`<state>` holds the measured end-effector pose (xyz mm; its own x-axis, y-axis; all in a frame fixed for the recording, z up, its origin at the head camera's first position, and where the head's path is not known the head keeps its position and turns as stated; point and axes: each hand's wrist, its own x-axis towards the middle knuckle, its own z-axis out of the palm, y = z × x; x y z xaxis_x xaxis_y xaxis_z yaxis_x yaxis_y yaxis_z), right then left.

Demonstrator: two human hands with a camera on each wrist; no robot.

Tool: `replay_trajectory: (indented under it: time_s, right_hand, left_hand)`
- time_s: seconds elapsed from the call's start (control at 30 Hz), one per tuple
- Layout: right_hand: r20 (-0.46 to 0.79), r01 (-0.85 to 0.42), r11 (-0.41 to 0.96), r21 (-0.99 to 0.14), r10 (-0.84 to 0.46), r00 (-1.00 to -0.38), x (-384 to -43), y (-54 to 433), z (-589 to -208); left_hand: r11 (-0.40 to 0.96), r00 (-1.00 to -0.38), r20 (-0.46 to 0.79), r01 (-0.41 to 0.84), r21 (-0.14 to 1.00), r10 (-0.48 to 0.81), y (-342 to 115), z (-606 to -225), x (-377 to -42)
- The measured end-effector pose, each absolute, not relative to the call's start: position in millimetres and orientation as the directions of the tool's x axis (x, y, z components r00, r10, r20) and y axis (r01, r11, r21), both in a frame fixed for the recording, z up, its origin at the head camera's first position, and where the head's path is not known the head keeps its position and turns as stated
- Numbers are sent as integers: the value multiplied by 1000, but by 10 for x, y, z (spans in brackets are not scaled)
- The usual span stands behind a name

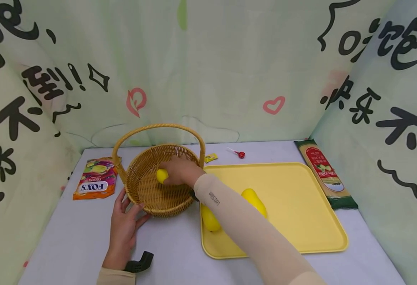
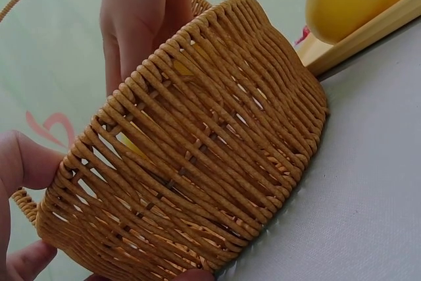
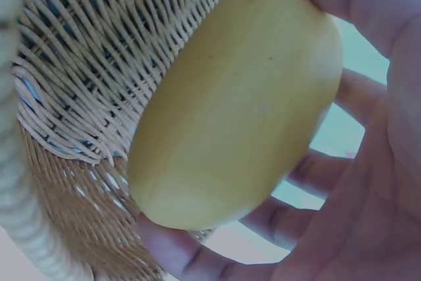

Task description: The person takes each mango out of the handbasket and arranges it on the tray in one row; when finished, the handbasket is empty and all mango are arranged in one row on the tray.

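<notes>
A yellow oval fruit (image 1: 162, 175) is in my right hand (image 1: 181, 170), inside the wicker basket (image 1: 147, 195). Close up in the right wrist view, the thumb and curled fingers grip the smooth fruit (image 3: 237, 110) at its two ends, with woven cane beside it. My left hand (image 1: 124, 225) holds the basket's near left side. Its thumb rests at the rim in the left wrist view, while fingertips touch the woven wall (image 2: 191, 143) lower down. The tall handle arches over the far side of the basket.
A yellow tray (image 1: 294, 206) to the right bears two yellow fruits (image 1: 210, 218), partly covered by my right sleeve. Left of the basket lies a FOX'S candy bag (image 1: 96, 180). Behind are a small yellow packet (image 1: 211, 157) and a red lollipop (image 1: 241, 154). A green-and-brown bag (image 1: 324, 170) leans at the tray's right edge.
</notes>
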<state>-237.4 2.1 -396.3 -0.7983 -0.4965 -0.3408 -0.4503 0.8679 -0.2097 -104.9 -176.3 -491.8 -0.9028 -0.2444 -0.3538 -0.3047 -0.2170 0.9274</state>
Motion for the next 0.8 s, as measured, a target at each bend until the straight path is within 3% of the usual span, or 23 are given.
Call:
replay_trajectory:
  time_s: [0.27, 0.8]
  right_hand:
    - [-244, -472, 846, -249, -526, -815, -2319, 43, -3898]
    - [-112, -455, 751, -478, -566, -817, -2098, 327, -3748]
  left_hand:
    - [-219, -903, -352, -302, 928, -247, -1769, -4927, -1052]
    - [-270, -904, -368, -306, 913, -216, -1791, -4895, -1048]
